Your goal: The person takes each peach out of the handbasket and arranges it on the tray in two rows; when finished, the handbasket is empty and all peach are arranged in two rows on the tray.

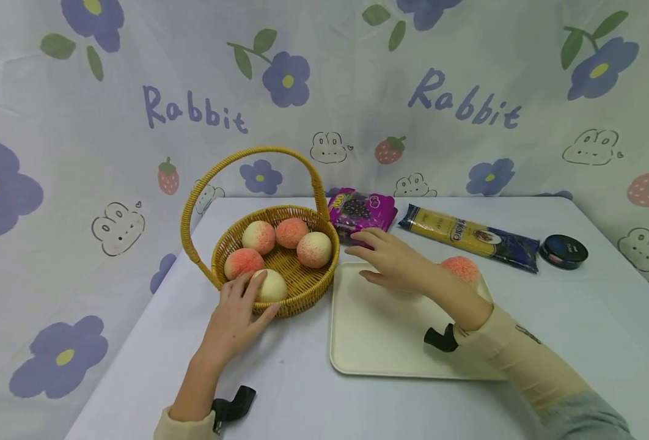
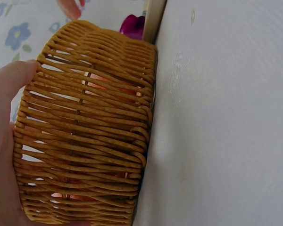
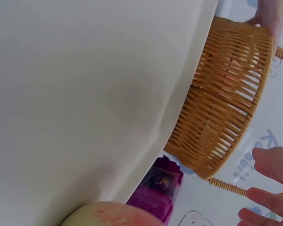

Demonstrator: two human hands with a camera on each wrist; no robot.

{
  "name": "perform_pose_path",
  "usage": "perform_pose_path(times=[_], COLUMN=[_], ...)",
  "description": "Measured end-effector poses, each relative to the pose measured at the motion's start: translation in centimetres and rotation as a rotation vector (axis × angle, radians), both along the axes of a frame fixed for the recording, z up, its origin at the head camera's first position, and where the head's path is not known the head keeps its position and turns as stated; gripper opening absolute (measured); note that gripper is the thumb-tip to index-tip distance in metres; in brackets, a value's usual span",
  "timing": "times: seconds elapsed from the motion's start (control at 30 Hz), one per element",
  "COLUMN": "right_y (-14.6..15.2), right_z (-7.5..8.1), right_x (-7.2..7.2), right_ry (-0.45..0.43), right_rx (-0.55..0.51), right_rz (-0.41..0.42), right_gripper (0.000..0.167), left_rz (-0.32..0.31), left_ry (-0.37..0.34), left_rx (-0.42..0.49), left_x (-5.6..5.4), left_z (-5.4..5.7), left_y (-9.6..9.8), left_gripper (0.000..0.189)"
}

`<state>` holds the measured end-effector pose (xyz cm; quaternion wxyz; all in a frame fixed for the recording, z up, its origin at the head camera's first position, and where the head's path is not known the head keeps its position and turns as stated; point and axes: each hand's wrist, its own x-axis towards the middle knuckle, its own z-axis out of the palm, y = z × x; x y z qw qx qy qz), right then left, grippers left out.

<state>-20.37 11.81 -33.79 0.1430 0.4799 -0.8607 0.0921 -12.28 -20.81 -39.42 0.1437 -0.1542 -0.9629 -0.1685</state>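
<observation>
A round wicker basket (image 1: 308, 299) with a tall arched handle holds several pink-and-cream peaches (image 1: 313, 249). My left hand (image 1: 236, 324) grips its near rim, thumb on the outer side and fingers over the edge, against a cream peach (image 1: 272, 286). In the left wrist view, the thumb (image 2: 19, 75) lies on the rim. Over the far left part of a cream tray (image 1: 382, 348), my right hand (image 1: 393, 260) reaches with fingers spread and nothing in them. A pink peach (image 1: 460, 269) sits on the tray, partly behind the right forearm; a peach (image 3: 111, 215) also appears low in the right wrist view.
Behind the basket and tray lies a purple packet (image 1: 360, 211) with dark berries pictured on it. A long yellow-and-blue packet (image 1: 467, 237) stretches along the back right, next to a round dark tin (image 1: 563, 252). A patterned curtain (image 1: 324, 79) hangs behind the table.
</observation>
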Motion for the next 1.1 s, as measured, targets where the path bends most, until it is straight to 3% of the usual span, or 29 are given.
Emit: perform_pose_path(times=[0.33,0.5,0.67,0.93,1.1], right_y=[-3.8,-5.7,-7.3,-8.9,-9.9], right_z=[1.0,1.5,0.6,-1.0,-1.0], right_x=[-1.1,-1.5,-2.0,-2.7,-3.0], right_ry=[0.041,0.000,-0.038,0.060,-0.036], right_rx=[0.053,0.100,0.107,-0.041,0.053], right_rz=[0.000,-0.026,-0.013,0.131,0.083], right_gripper=[0.039,0.042,0.046,0.027,0.033], left_rz=[-0.001,0.003,0.002,0.000,-0.002], left_ry=[0.012,0.015,0.021,0.012,0.019], left_rx=[0.005,0.004,-0.003,-0.011,-0.010], left_x=[0.0,0.0,0.0,0.2,0.2], left_z=[0.0,0.1,0.1,0.2,0.2], left_y=[-0.1,-0.2,-0.2,0.0,0.0], left_gripper=[0.067,0.067,0.067,0.069,0.068])
